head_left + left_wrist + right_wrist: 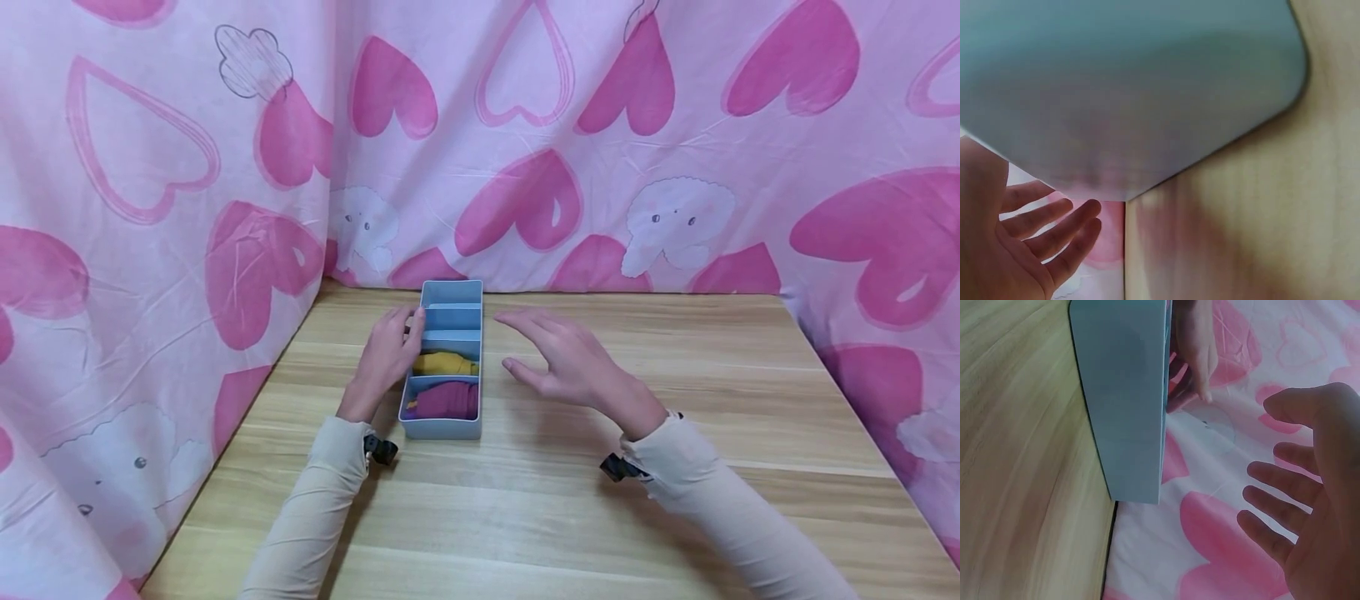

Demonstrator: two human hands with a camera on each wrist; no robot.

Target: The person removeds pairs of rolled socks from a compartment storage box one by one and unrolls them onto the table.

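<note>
Blue-grey divided box (442, 429): mustard cloth (446, 364), maroon cloth (450, 401) in nearest compartments
My left hand (386, 352): fingers loose, at its edge
My right hand (568, 360): fingers extended, apart

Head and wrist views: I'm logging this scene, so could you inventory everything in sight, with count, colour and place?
Compartment box: 1, grey-blue, on the table left of centre
Rolled yellow cloth: 1, mustard yellow, in the box's second compartment from the near end
Rolled maroon cloth: 1, maroon, in the nearest compartment
Table: 1, light wood-grain, under the box
Heart-print fabric: number of pieces unclear, pink and white, behind the table and at both sides
Wrist cameras: 2, black, one at each cuff
Sleeves: 2, cream, on both forearms
Left hand: 1, bare, at the box's left side
Right hand: 1, bare, right of the box, apart from it
</note>
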